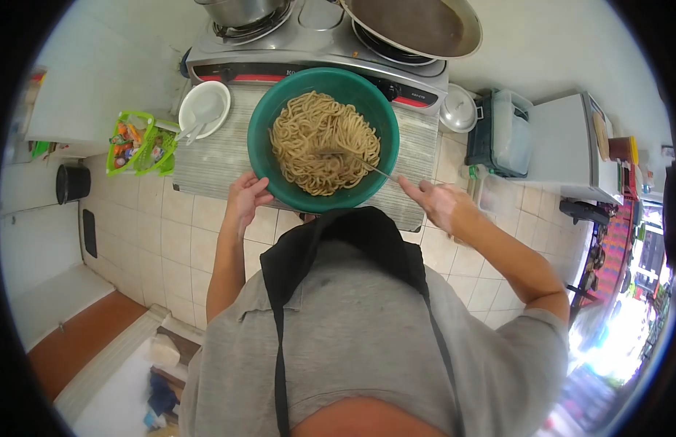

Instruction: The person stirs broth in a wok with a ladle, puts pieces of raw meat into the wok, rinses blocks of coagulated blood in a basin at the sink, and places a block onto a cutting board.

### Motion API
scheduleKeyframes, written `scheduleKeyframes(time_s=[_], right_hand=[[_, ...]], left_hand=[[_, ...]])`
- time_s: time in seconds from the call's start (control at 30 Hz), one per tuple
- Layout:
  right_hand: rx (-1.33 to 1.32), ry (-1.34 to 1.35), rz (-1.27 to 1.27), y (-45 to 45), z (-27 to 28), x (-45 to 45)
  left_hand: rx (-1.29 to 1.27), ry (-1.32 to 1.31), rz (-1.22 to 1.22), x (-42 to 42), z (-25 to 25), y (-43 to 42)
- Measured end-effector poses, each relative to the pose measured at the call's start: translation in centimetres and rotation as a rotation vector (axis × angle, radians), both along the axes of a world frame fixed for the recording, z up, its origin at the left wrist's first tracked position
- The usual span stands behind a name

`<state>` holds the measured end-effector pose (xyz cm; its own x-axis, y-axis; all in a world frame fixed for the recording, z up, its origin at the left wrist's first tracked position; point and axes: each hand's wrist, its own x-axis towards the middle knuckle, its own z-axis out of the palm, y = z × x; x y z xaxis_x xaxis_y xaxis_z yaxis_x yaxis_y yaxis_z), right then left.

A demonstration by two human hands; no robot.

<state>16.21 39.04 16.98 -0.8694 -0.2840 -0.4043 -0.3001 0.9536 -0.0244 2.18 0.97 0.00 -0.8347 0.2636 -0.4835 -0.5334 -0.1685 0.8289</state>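
Note:
A large green basin (pixel 261 164) stands on the striped table in front of the stove, holding a heap of thick brown noodles (pixel 316 138). My left hand (pixel 245 200) grips the basin's near left rim, thumb and fingers closed on it. On the other side, my right hand (pixel 434 200) is closed around the end of a thin metal utensil (pixel 378 172). The utensil slants down into the noodles. Its head is partly buried there, so I cannot tell whether it is a fork or a spoon.
Behind the basin is a two-burner stove (pixel 323 54) with a pot (pixel 240 11) and a wide pan of dark liquid (pixel 418 25). A white bowl (pixel 214 93) with utensils sits left, near green baskets (pixel 140 162). A metal lid (pixel 458 111) lies right.

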Motion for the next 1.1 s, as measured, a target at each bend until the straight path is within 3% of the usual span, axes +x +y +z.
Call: scheduleKeyframes(time_s=[0.13,0.3,0.43,0.67,0.8,0.87,0.93,0.97,1.0,1.03,1.1], right_hand=[[0.085,-0.066,0.001,-0.4,0.3,-1.1],[-0.172,0.003,-0.048,-4.1,-4.0,-3.5],[-0.106,-0.007,-0.036,-3.6,-3.6,-1.8],[-0.113,0.039,-0.168,-7.8,-7.5,-1.7],[-0.153,0.069,-0.312,-10.4,-9.3,-2.2],[-0.204,0.102,-0.319,-9.6,-9.5,-2.3],[-0.26,0.139,-0.333,-10.9,-8.7,-1.4],[-0.172,0.4,-0.319,-12.4,-7.6,-1.2],[-0.079,0.66,-0.299,-13.9,-6.5,-1.1],[-0.069,0.673,-0.298,-15.7,-5.4,-1.3],[-0.48,0.666,-0.213,-19.9,-4.1,-2.1]], left_hand=[[-0.048,-0.006,-0.015,0.1,-0.1,0.1],[-0.115,0.001,-0.015,0.0,1.0,-0.1],[-0.197,0.004,-0.038,-0.5,2.4,-2.7],[-0.319,0.016,-0.11,-2.7,0.5,-7.1],[-0.255,0.06,-0.063,-0.4,2.3,-7.2],[-0.529,0.242,-0.006,1.6,2.5,-8.2],[-0.618,0.34,-0.024,4.1,-1.4,-12.0],[-0.715,0.442,-0.035,5.3,-3.7,-14.0],[-0.701,0.379,-0.016,7.4,-5.3,-15.9],[-0.687,0.314,0.002,9.9,-7.0,-17.9],[-0.864,0.326,0.037,16.0,-11.8,-22.0]])
